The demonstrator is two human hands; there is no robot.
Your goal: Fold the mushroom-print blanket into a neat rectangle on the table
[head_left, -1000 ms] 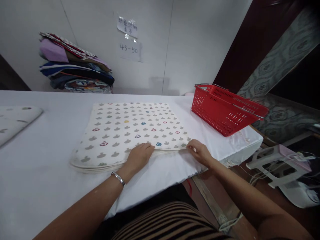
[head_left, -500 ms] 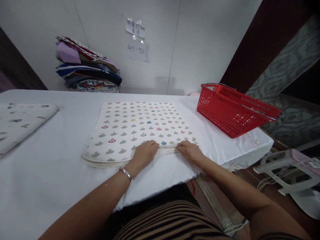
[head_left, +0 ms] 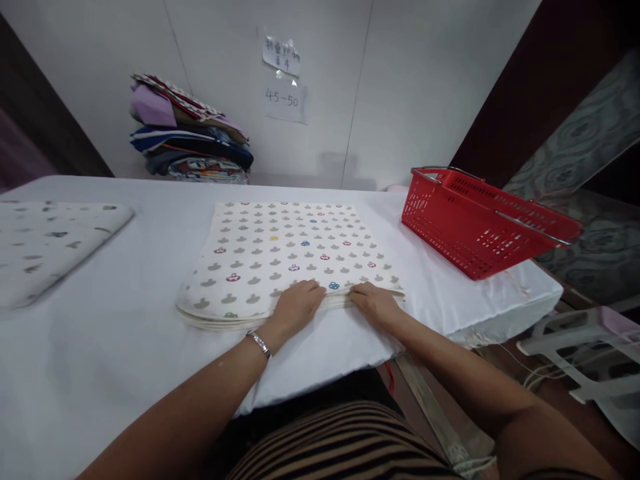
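A folded white cloth (head_left: 280,253) printed with grey, red, blue and yellow mushroom shapes lies in front of me, several layers thick at its near edge. My left hand (head_left: 297,307) grips that near edge around its middle, fingers curled over the top; a silver bracelet is on the wrist. Close by on the right, my right hand (head_left: 374,303) pinches the same edge with its fingers closed. The layers part slightly just right of it. Both thumbs are mostly hidden.
A second folded patterned cloth (head_left: 55,247) lies at the left on the white-covered table (head_left: 145,267). A stack of folded fabrics (head_left: 193,133) stands against the back wall. The red basket (head_left: 480,227) sits at the right; a white plastic stool (head_left: 590,347) is beyond the table's edge.
The view has turned slightly left, so everything sits further right. My right hand has shifted a little towards my left hand along the edge, and the cloth's right corner now shows parted layers.
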